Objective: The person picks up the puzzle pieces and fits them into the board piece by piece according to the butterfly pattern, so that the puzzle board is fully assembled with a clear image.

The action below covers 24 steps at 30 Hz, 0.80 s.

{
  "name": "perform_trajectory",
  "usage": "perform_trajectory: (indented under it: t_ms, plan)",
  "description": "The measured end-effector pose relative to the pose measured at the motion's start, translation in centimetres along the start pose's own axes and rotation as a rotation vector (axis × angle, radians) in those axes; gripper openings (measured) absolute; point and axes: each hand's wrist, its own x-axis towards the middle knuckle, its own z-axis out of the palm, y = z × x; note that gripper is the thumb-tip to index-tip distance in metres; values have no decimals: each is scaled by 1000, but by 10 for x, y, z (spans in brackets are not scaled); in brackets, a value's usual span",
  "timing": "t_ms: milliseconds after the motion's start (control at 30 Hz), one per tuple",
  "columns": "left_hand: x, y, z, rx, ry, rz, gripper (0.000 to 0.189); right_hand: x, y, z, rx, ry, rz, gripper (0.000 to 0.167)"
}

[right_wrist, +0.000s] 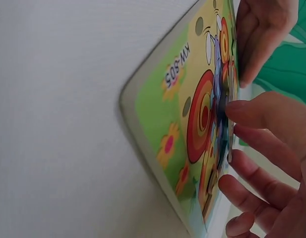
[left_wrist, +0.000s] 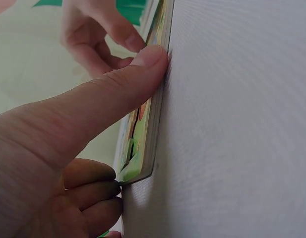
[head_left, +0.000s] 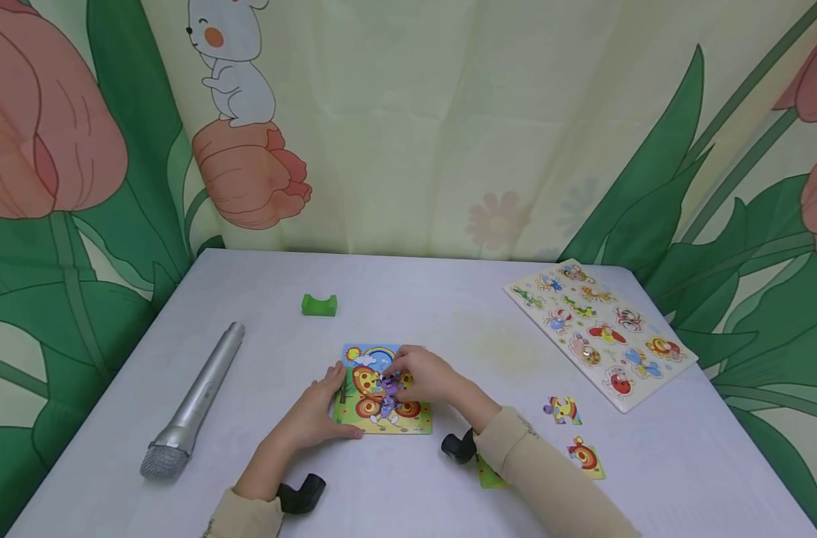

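A square jigsaw board with a butterfly picture lies flat on the white table. My left hand holds its near left corner, the thumb along the near edge and the fingers at the left side. My right hand is over the upper right of the picture. Between its thumb and fingertips it pinches a thin puzzle piece, seen edge-on in the right wrist view, right at the board's surface. The purple butterfly body shows beside these fingers, which hide part of the right wings.
Loose puzzle pieces lie to the right, one partly under the right sleeve. A silver microphone lies at left and a green block stands behind the board. An insect puzzle board lies at the back right. A printed curtain hangs behind.
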Motion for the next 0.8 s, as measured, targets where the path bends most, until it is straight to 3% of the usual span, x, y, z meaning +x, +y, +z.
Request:
perform_trajectory:
  t_ms: [533,800]
  plan:
    - [0,0,0,-9,3,3,106,8,-8,4,-103,-18,48,33]
    - [1,0,-1,-10,2,16,105,7,-9,4,-102,-22,55,32]
